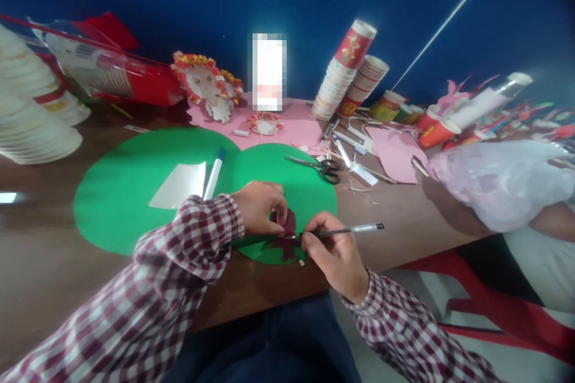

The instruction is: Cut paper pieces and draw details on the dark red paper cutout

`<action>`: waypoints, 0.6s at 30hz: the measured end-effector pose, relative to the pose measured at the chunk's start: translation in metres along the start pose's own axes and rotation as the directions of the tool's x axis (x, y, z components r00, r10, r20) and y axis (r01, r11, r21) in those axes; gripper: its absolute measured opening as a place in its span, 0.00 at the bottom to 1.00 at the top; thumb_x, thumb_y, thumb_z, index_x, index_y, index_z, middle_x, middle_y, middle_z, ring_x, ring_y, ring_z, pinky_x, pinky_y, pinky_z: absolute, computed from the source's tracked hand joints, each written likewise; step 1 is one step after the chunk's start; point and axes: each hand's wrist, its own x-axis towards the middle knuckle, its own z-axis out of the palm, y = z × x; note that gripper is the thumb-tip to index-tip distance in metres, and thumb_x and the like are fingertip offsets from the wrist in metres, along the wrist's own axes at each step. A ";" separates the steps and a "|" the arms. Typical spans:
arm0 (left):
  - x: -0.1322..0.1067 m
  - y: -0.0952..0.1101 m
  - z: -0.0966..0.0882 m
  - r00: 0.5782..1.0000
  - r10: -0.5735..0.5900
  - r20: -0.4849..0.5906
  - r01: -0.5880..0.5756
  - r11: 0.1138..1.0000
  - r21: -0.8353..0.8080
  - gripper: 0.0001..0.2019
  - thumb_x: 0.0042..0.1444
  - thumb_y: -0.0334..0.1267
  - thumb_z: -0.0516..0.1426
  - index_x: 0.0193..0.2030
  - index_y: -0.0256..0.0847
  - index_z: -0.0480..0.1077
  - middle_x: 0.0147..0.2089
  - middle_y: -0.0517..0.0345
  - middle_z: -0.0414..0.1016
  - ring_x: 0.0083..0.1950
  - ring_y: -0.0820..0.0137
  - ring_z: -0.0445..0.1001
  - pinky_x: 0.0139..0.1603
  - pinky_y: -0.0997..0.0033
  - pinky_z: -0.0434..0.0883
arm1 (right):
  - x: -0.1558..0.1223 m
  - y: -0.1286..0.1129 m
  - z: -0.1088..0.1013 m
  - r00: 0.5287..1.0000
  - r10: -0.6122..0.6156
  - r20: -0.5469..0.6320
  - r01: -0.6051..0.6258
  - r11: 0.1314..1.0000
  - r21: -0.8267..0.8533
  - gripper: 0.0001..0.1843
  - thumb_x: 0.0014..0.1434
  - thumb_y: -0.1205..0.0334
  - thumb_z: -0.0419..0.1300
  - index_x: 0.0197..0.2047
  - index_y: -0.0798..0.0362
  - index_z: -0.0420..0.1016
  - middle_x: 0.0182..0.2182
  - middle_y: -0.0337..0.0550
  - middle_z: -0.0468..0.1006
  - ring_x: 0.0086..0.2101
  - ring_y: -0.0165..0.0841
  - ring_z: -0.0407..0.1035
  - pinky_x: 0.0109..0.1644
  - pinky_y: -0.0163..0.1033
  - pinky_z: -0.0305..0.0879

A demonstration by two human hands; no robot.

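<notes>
My left hand [260,208] is closed, thumb and forefinger pinched at the edge of a small dark red paper piece [287,248]. That piece lies on the right-hand green paper disc [314,197]; my fingers hide part of it. Between the fingers of my right hand [335,251] is a slim pen-like tool [330,232] with a clear rear end. Its silvery tip reaches the dark red piece beside my left fingertips. Black-handled scissors [330,170] lie open across the disc's far right edge. A white marker with a blue cap [214,173] rests beside a pale paper sheet [179,185].
Paper cup stacks stand at the left [36,114] and back right [341,72]. Pink paper [296,122] bears a decorated lion-like head [204,84]. Pens and scraps lie beyond the scissors. A plastic bag [498,179] sits at the right, near another person's arm [554,224].
</notes>
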 end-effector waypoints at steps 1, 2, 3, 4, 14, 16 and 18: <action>0.000 0.000 0.000 1.000 0.000 0.000 0.000 1.000 -0.001 0.07 0.43 0.44 0.62 0.28 0.45 0.76 0.33 0.59 0.71 0.36 0.70 0.68 0.35 0.74 0.61 | 0.000 0.000 0.000 1.000 0.001 0.000 -0.001 1.000 0.004 0.06 0.58 0.61 0.57 0.31 0.52 0.64 0.20 0.33 0.67 0.19 0.25 0.62 0.21 0.29 0.58; 0.000 0.000 0.000 1.000 0.001 0.000 -0.001 1.000 -0.004 0.07 0.43 0.44 0.62 0.28 0.44 0.76 0.33 0.59 0.71 0.37 0.70 0.68 0.35 0.74 0.61 | 0.000 0.000 0.000 1.000 0.002 0.001 -0.002 1.000 0.008 0.06 0.58 0.61 0.57 0.31 0.52 0.64 0.20 0.33 0.67 0.19 0.25 0.62 0.21 0.29 0.58; 0.000 0.001 -0.001 1.000 0.002 -0.001 -0.002 1.000 -0.008 0.07 0.43 0.43 0.62 0.28 0.44 0.76 0.33 0.59 0.71 0.37 0.70 0.68 0.35 0.74 0.61 | 0.000 0.000 0.000 1.000 0.001 0.002 -0.001 1.000 0.011 0.06 0.58 0.61 0.57 0.31 0.53 0.64 0.20 0.33 0.67 0.19 0.24 0.61 0.21 0.29 0.58; 0.000 0.001 -0.001 1.000 0.002 -0.002 -0.002 1.000 -0.014 0.07 0.43 0.43 0.62 0.28 0.44 0.76 0.33 0.59 0.71 0.37 0.70 0.68 0.35 0.74 0.62 | 0.000 0.000 0.000 1.000 -0.001 0.002 0.001 1.000 0.012 0.06 0.58 0.61 0.57 0.31 0.53 0.64 0.20 0.33 0.67 0.19 0.25 0.61 0.21 0.29 0.58; -0.001 0.003 -0.002 1.000 -0.008 -0.009 0.008 1.000 -0.030 0.07 0.43 0.44 0.63 0.28 0.44 0.76 0.33 0.59 0.71 0.36 0.71 0.68 0.34 0.75 0.62 | 0.000 0.001 -0.001 1.000 -0.005 -0.014 0.005 1.000 -0.003 0.06 0.58 0.61 0.56 0.31 0.52 0.64 0.21 0.34 0.67 0.20 0.25 0.61 0.22 0.30 0.58; -0.001 0.002 -0.001 1.000 -0.007 -0.009 0.007 1.000 -0.026 0.07 0.43 0.44 0.63 0.28 0.44 0.76 0.32 0.59 0.71 0.36 0.71 0.68 0.34 0.75 0.62 | 0.000 0.001 -0.001 1.000 -0.006 -0.018 0.006 1.000 0.000 0.06 0.58 0.61 0.56 0.31 0.52 0.64 0.20 0.34 0.67 0.20 0.26 0.61 0.22 0.30 0.58; -0.001 0.002 -0.001 1.000 -0.002 -0.014 0.002 1.000 -0.022 0.08 0.43 0.44 0.63 0.28 0.44 0.76 0.32 0.60 0.71 0.36 0.72 0.69 0.34 0.75 0.62 | 0.000 0.001 -0.001 1.000 -0.006 -0.022 0.006 1.000 -0.003 0.06 0.58 0.61 0.56 0.31 0.52 0.64 0.20 0.34 0.67 0.20 0.26 0.61 0.22 0.30 0.58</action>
